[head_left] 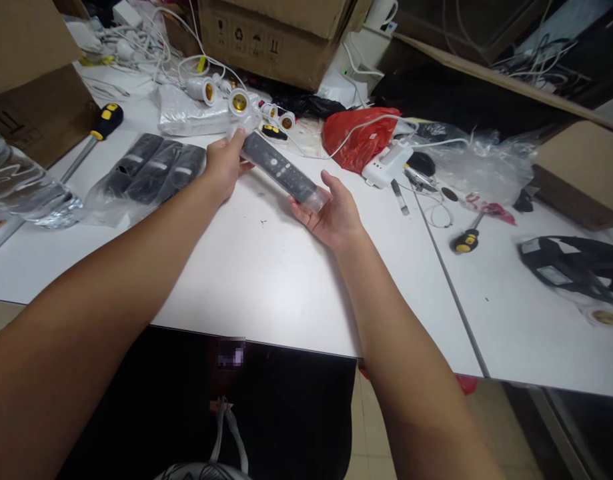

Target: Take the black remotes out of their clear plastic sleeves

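Head view: above a cluttered white desk [266, 280], the left hand [225, 163] and right hand [331, 217] hold a dark slim remote in clear plastic wrap [282, 172], fingers loosely curled around its ends. Brown cardboard boxes [276, 33] and white cables [151, 40] crowd the far edge.

Both bare forearms stretch forward, the left hand [225, 165] curled in a pinch with its back up, the right hand [331, 215] cupped palm-up (fingers loosely bent, thumb raised).
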A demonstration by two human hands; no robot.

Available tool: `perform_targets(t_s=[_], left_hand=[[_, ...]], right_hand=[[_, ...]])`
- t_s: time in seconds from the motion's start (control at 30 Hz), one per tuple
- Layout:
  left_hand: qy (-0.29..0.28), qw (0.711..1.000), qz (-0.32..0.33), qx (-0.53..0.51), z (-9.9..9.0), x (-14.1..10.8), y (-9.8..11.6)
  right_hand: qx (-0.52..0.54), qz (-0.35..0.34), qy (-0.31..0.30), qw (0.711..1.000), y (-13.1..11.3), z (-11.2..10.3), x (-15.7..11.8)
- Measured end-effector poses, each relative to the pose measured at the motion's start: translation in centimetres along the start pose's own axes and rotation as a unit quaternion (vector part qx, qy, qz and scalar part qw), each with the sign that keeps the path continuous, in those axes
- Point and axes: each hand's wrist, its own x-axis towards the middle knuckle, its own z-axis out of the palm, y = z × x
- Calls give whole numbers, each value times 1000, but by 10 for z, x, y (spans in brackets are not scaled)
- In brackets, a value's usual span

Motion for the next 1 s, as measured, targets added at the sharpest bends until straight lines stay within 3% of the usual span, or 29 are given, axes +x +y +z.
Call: perform_targets(t_s=[0.17,0.37,0.6,0.73,0.8,0.9,1.0], left_hand=[[34,998,36,33,-3,9,-5],[62,990,54,111,-1,2,-1],[-14,999,2,37,4,-4,-2],[-81,994,-69,23,7,-13,4],[-108,991,-73,26,8,-18,6],[-120,991,-51,21,10,-23,7],[-99,994,-44,36,13,-26,6]], right_hand=[[-46,18,-3,999,-1,1,-2],[-39,41,-31,998,-2,5,-5],[-98,65,-104,988,0,6,-13],[-104,36,-126,986,2,-1,-10],[-97,27,-130,986,3,-3,-9],[-95,38,-131,986,3,-1,-8],[-103,50,-118,986,2,2,-10]])
